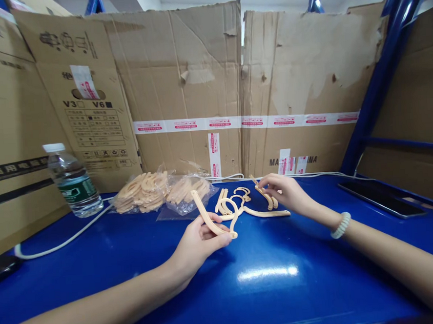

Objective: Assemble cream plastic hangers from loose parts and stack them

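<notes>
My left hand (201, 241) is closed on a long curved beige plastic piece (207, 216), holding it just above the blue table (267, 276). My right hand (286, 193) rests farther back, its fingers pinching a short beige piece (265, 197) at the edge of a small heap of loose curved beige parts (237, 202). A long thin beige strip (265, 213) lies in front of the right hand. A white bead bracelet (340, 225) circles my right wrist.
Two clear bags of beige parts (159, 191) lie at the back left. A water bottle (73, 180) stands further left, with a white cable (60, 244) beside it. Cardboard walls (182, 86) close the back. A dark tablet (382, 198) lies at right, a blue rack post (383, 68) above it.
</notes>
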Available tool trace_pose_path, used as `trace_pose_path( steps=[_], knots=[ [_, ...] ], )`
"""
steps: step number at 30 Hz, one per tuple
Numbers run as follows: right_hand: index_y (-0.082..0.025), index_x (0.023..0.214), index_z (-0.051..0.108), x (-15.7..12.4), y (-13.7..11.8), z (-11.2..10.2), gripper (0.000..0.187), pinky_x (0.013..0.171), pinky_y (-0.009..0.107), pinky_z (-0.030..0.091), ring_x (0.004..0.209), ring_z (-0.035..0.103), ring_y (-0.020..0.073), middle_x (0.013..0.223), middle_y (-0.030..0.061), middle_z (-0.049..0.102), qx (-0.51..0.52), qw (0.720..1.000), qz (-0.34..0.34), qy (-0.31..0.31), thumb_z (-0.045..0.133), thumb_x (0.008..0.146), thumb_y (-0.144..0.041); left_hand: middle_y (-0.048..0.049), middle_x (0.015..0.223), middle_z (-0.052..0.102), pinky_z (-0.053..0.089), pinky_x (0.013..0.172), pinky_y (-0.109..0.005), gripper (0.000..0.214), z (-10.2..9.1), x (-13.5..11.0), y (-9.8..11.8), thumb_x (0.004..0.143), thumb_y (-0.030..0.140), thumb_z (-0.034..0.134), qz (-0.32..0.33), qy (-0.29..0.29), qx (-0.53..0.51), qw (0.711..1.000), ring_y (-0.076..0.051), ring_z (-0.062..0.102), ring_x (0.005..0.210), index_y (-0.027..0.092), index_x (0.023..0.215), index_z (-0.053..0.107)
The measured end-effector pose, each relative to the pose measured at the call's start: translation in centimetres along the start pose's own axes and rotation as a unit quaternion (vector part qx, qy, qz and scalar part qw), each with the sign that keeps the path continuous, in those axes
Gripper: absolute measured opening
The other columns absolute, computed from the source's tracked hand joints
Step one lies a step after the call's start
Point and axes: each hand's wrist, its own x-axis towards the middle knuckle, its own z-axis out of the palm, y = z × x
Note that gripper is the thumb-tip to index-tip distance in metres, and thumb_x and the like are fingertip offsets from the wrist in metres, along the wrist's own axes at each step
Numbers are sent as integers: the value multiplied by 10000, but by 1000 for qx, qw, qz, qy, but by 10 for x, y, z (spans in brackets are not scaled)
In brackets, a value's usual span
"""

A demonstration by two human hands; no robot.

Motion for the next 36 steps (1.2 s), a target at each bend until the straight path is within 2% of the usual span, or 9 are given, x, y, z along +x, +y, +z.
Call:
trace_pose_path(
  steps=[3,7,11,17,21,25,30,33,36],
  knots=[
    [-174,994,630,-4,-21,1,213,561,327,519,547,620,179,606,16,637,152,983,76,71,550,887,-341,-34,829,717,509,813,-303,486,0,0,0,611,223,844,1,-1,2,1000,-200,698,853,168,951,502],
    [-179,964,641,-13,-60,6,241,639,328,567,782,691,215,923,90,701,303,941,88,121,634,848,-390,-25,834,719,508,820,-304,467,-2,0,-1,626,216,839,6,-1,3,1000,-197,698,862,173,956,512],
    [-194,992,677,-23,-80,15,251,775,353,570,895,686,224,1045,92,695,368,916,116,107,646,850,-399,-22,841,720,510,825,-300,449,-3,1,-4,643,208,830,12,-6,1,1000,-192,697,867,174,961,514],
    [-162,867,721,-27,-72,27,307,829,382,545,829,679,207,962,99,714,469,854,202,99,736,760,-449,-20,845,721,513,823,-293,438,-4,0,-5,664,200,822,14,-13,1,1000,-180,698,864,174,967,507],
    [-168,846,701,-27,-69,29,311,725,299,526,815,645,175,943,65,685,505,821,253,88,832,647,-368,-12,830,722,513,820,-286,441,-3,-1,-4,662,202,824,20,-17,9,1000,-169,696,844,170,965,505],
    [-244,1021,659,-30,-71,31,449,678,232,498,784,610,116,989,9,613,551,781,282,82,852,616,-261,-12,823,722,515,815,-287,445,-2,-1,-3,647,206,831,21,-17,13,1000,-168,696,830,165,950,508],
    [-310,1239,529,-32,-70,36,702,768,280,507,843,614,134,944,-4,617,594,749,289,50,843,627,-175,-8,813,720,515,808,-287,455,-2,0,-3,630,204,838,19,-20,9,1000,-169,696,822,164,942,510],
    [-213,1068,631,-32,-70,40,498,792,287,502,762,613,120,797,-17,616,608,738,292,0,855,623,-203,-4,811,719,515,802,-276,449,-2,0,-4,631,196,835,23,-18,10,1000,-160,692,814,165,943,514],
    [-152,842,670,-33,-70,44,325,717,236,492,706,597,98,764,-5,635,587,752,298,-29,869,609,-259,-6,810,718,517,799,-272,440,-2,0,-3,635,190,830,29,-17,13,999,-158,691,809,164,944,518]
  ],
)
